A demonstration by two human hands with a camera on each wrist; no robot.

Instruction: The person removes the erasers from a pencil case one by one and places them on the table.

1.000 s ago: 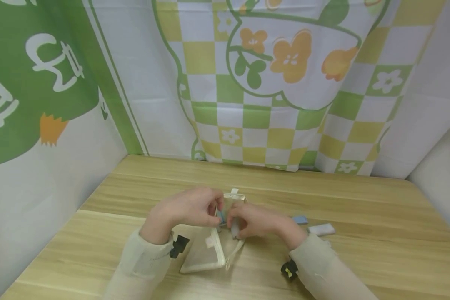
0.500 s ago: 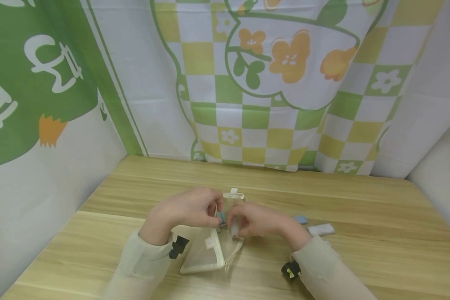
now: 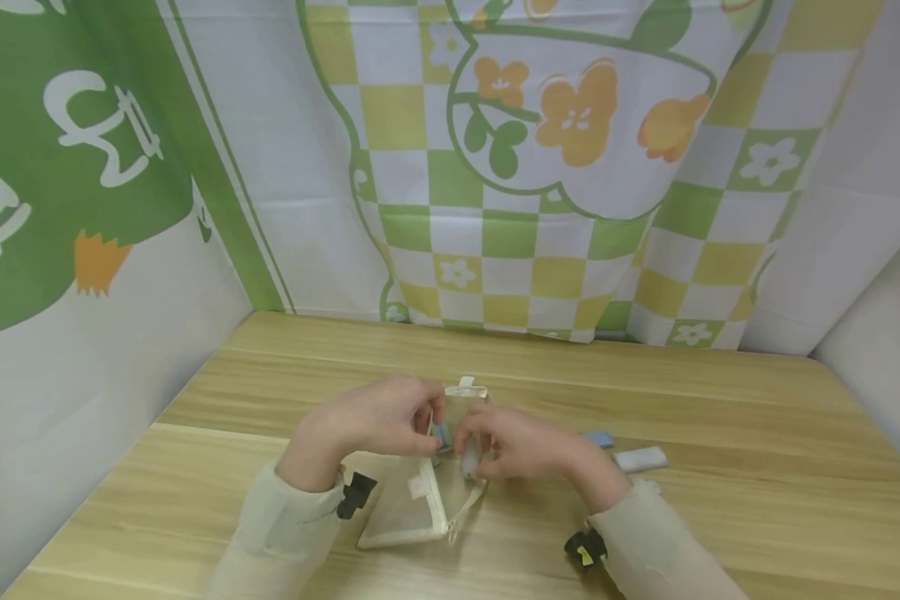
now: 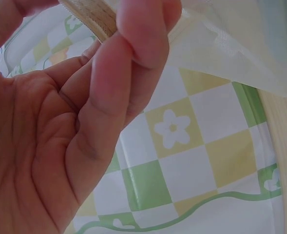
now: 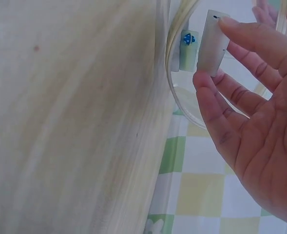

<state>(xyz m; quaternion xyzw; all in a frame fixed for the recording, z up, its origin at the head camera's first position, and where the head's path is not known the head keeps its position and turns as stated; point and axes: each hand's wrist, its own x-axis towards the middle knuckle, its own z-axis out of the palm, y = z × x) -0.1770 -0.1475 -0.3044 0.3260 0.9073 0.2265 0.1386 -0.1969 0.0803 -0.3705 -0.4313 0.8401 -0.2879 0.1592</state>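
Note:
A cream, see-through zip pouch [image 3: 397,512] lies on the table with its mouth spread open. My left hand [image 3: 375,417] pinches the zipper edge [image 4: 92,17] at the pouch's far left side. Between thumb and fingertips, my right hand [image 3: 528,446] holds a small white eraser [image 5: 212,46] with dark blue marks, right at the pouch opening. Beyond it, in the right wrist view, a pale green piece with a blue print [image 5: 188,48] shows at the pouch. A blue strip [image 3: 441,435] is partly hidden by my left fingers.
Right of my right hand, a blue block [image 3: 598,439] and a white block [image 3: 641,459] lie on the wooden table [image 3: 757,500]. A patterned curtain [image 3: 510,250] hangs behind the table's far edge. Dark wrist cameras [image 3: 357,495] sit at both sleeves.
My right wrist has shifted slightly right and down, while its fingers keep the eraser at the pouch opening. The left hand and pouch stay nearly still.

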